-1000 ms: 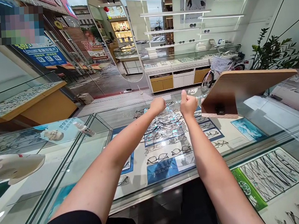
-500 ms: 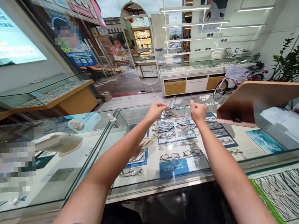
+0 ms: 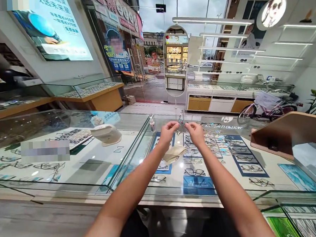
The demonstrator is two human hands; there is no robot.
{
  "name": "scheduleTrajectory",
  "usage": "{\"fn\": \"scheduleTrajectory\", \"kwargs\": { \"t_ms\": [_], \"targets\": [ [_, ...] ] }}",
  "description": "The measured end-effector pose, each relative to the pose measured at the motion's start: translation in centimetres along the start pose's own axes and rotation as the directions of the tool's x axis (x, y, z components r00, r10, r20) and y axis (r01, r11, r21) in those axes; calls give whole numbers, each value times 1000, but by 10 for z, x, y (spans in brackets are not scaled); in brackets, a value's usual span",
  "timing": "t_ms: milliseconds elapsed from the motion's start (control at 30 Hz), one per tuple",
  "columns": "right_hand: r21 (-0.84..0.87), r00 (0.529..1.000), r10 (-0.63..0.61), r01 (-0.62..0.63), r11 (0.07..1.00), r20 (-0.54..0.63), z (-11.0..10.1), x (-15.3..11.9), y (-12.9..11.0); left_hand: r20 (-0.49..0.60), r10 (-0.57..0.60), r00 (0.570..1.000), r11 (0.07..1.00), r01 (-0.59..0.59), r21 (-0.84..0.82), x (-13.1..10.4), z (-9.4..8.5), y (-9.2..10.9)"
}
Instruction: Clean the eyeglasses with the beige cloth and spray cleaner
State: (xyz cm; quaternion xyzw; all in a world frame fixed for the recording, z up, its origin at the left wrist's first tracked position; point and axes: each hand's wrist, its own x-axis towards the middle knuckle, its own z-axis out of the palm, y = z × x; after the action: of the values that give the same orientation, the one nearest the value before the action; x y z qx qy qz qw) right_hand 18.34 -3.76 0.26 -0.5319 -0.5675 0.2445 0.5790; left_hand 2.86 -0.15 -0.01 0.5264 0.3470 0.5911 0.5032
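Observation:
Out over the glass counter, a pair of eyeglasses [image 3: 181, 118] is held up between my two hands. My left hand [image 3: 168, 132] pinches it from the left side with thumb and fingertips. From the right, my right hand [image 3: 196, 133] closes its fingertips on it too. The frame stands roughly edge-on, so its lenses are hard to make out. A beige cloth [image 3: 175, 153] lies on the glass below my hands. Beyond my left hand stands a small white spray bottle [image 3: 152, 124].
Rows of eyeglasses fill the glass display counter [image 3: 172, 199] beneath my arms. A white cap-like object [image 3: 106, 134] sits on the left case. At the right are a tilted wooden-edged panel [image 3: 288, 133] and a green-edged tray [image 3: 281, 227] of frames. An oval mirror [image 3: 176, 61] stands beyond.
My right hand has moved left to the eyeglasses, and both hands are now close together on them. The eyeglasses have turned more edge-on. The head view has shifted left and upward.

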Motion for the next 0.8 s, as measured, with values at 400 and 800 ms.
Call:
{"fn": "scheduleTrajectory", "kwargs": {
  "t_ms": [400,800],
  "targets": [
    [147,990,66,-84,986,124,10,-8,20,92,-145,985,970,160,-185,1,-13,-22],
    [17,988,24,-27,999,150,-4,-7,26,146,-62,987,994,74,-78,0,-11,-28]
  ]
}}
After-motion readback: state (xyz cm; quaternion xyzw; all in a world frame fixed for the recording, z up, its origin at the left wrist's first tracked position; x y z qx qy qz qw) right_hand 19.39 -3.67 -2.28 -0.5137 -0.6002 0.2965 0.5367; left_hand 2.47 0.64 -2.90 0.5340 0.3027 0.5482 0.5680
